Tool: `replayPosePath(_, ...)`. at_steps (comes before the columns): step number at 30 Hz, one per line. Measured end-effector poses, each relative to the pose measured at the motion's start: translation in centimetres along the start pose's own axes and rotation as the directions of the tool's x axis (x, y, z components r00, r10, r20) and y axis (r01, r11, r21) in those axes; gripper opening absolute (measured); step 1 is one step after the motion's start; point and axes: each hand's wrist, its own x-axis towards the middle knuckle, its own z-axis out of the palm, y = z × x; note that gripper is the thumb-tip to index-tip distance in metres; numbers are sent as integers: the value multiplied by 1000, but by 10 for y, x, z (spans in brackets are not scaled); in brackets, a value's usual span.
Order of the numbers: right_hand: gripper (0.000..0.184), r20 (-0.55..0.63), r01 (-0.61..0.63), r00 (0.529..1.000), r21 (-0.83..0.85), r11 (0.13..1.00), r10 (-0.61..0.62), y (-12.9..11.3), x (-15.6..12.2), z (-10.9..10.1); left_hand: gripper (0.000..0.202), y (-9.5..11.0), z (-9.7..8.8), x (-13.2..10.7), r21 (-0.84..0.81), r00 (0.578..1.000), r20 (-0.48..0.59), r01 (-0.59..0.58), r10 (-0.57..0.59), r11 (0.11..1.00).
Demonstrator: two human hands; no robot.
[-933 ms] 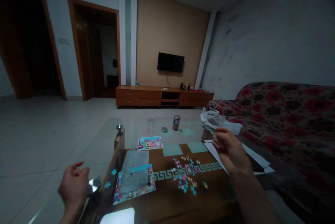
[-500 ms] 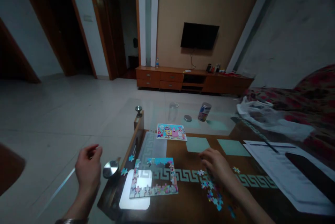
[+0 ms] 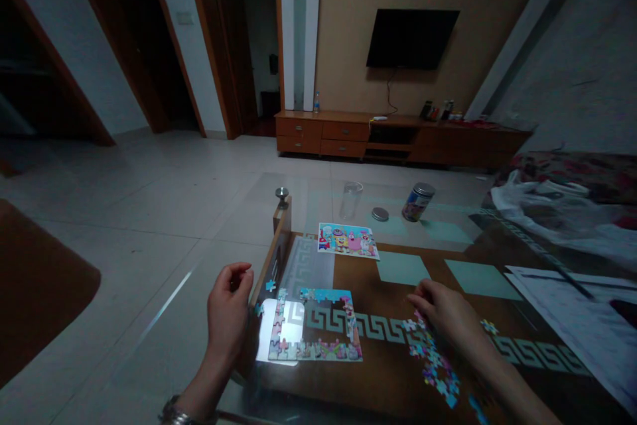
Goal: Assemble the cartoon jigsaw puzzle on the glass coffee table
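Note:
A jigsaw puzzle frame (image 3: 318, 350) lies on the glass table, its border joined and its middle unfilled. My left hand (image 3: 229, 309) hovers left of it near the table edge, fingers loosely curled, nothing visible in them. Two loose blue pieces (image 3: 270, 286) rest between that hand and the frame. Over the far end of a pile of loose puzzle pieces (image 3: 435, 362), my right hand (image 3: 442, 311) has its thumb and fingers pinched together; whatever is between them is too small to make out. A colourful cartoon reference picture (image 3: 348, 241) lies beyond the frame.
Farther back on the table stand a clear glass (image 3: 352, 199), a round metal lid (image 3: 380, 214) and a printed tin (image 3: 418, 202). Papers (image 3: 562, 319) lie at the right, with a white plastic bag (image 3: 557, 213) beyond. One stray piece (image 3: 490, 326) is right of my right hand.
The camera view has shifted, so the table's things appear farther right or higher. My left hand appears closer to the puzzle frame. My right hand stays by the pile, its fingers now pinched.

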Motion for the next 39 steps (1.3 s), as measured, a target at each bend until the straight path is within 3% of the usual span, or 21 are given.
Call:
replayPosePath(5, 27, -35, -2, 999, -36, 999, 0, 4, 0, 3, 27, 3, 2, -11, 56, 994, 103, -53, 47, 997)
replayPosePath(8, 27, -53, 13, 998, -25, 1000, -14, 8, 0, 1, 24, 2, 2, -15, 150, 975, 169, -167, 141, 974)
replayPosePath(12, 25, -116, 35, 993, 19, 999, -32, 15, -1, -2, 16, -5, 3, -19, 320, 905, 251, -414, 345, 852)
replayPosePath(15, 23, -155, 65, 986, 47, 997, -57, 21, -1, -2, 15, -12, 5, -22, 401, 851, 319, -521, 418, 754)
replayPosePath(21, 23, -145, 74, 987, 52, 996, -66, 25, -1, -1, 17, -19, 7, -21, 467, 835, 388, -542, 390, 698)
replayPosePath(29, 23, -161, 75, 985, 43, 996, -67, 24, 1, -5, 20, -26, 8, -17, 468, 852, 376, -513, 363, 719)
replayPosePath(39, 26, -198, 81, 978, 55, 995, -69, 34, 4, -1, 23, -27, 7, -17, 457, 843, 394, -525, 366, 718)
